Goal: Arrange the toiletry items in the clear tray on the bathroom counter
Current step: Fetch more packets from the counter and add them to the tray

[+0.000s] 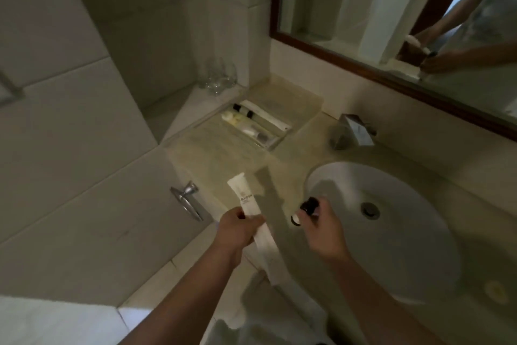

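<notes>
A: What did each hand have?

B: The left hand (237,228) was closed round a long white plastic tube with printed label (246,200); the right hand (321,228) pinched a small dark-capped bottle (306,209), both above the beige stone worktop (285,165) beside the white round basin (414,232).

A: And the tray?

B: The clear plastic tray (302,105) sat well apart by the wall, already holding several small bottles and tubes (246,120). I judged it partly done, with these two left.
</notes>
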The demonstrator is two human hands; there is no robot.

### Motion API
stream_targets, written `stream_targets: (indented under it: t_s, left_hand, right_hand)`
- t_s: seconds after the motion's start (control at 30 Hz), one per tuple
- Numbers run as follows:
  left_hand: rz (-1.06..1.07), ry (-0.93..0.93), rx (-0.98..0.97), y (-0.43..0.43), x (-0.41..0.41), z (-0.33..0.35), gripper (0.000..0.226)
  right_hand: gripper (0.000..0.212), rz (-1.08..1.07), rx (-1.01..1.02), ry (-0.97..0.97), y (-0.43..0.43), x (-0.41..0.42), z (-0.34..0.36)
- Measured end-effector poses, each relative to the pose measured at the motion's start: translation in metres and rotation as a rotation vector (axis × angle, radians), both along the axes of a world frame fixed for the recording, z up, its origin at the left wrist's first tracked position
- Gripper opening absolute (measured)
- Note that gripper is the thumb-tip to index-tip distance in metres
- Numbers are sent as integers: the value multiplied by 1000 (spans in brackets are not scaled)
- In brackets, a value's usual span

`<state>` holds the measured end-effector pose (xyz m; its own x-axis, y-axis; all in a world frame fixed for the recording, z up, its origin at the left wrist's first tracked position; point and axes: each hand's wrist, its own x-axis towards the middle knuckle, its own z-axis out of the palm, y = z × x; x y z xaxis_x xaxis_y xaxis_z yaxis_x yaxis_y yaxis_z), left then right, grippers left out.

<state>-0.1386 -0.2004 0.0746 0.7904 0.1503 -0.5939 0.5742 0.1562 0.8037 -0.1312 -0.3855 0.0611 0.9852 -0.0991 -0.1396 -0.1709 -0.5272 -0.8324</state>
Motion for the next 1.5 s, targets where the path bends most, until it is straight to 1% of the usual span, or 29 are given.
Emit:
stream_targets:
  t_s: [0.1, 0.2, 0.27, 0.37, 0.5, 0.6, 0.67, 0.77, 0.9, 1.0, 1.07, 1.13, 1.2, 1.27, 1.3, 1.4, 1.5]
  left_hand:
    - [7, 23, -41, 29, 19, -1, 17]
    - [24, 43, -105, 44, 44, -4, 12]
    - [49, 62, -148, 50, 62, -6, 11]
    - [57, 67, -158, 56, 87, -6, 14]
    - [103, 86, -149, 71, 128, 3, 11]
    - [127, 48, -143, 84, 170, 6, 20]
    - [145, 53, -136, 90, 195, 8, 25]
    - [143, 39, -142, 95, 228, 13, 23]
    - [207, 28, -188, 102, 274, 10, 16]
    - [173, 52, -183, 114, 302, 4, 8]
    - [160, 52, -193, 125, 320, 3, 10]
    - [192, 69, -217, 138, 337, -1, 10]
    - [230, 108, -252, 148, 353, -5, 8]
    - [255, 138, -295, 158, 367, -11, 12]
    - [254, 153, -310, 161, 374, -14, 16]
    - [214, 197, -308, 167, 390, -22, 20]
    - [177, 231, -312, 170, 400, -31, 21]
  right_hand:
    - [17, -44, 38, -18, 26, 14, -2]
    - [13, -83, 89, 12, 37, 33, -4]
    - [8, -81, 88, 35, 42, 50, -3]
    - [6, -63, 99, 43, 50, 84, -4]
    - [11, -66, 162, 87, 60, 131, -7]
    - [21, -66, 240, 24, 65, 165, -8]
    - [24, -102, 263, 49, 66, 184, -7]
    - [16, -153, 140, 52, 65, 207, -7]
    - [25, -142, -26, 15, 68, 247, -9]
    - [25, -131, -135, 38, 78, 279, -7]
    - [29, -125, -203, 45, 88, 300, -8]
    - [31, -96, -285, 18, 99, 319, -14]
    - [33, -77, -425, 13, 109, 337, -21]
    - [33, -67, -605, 7, 119, 352, -29]
    - [32, -64, -659, -1, 123, 357, -33]
    - [30, -63, -728, 32, 135, 365, -44]
    - [31, -116, -738, 62, 142, 369, -49]
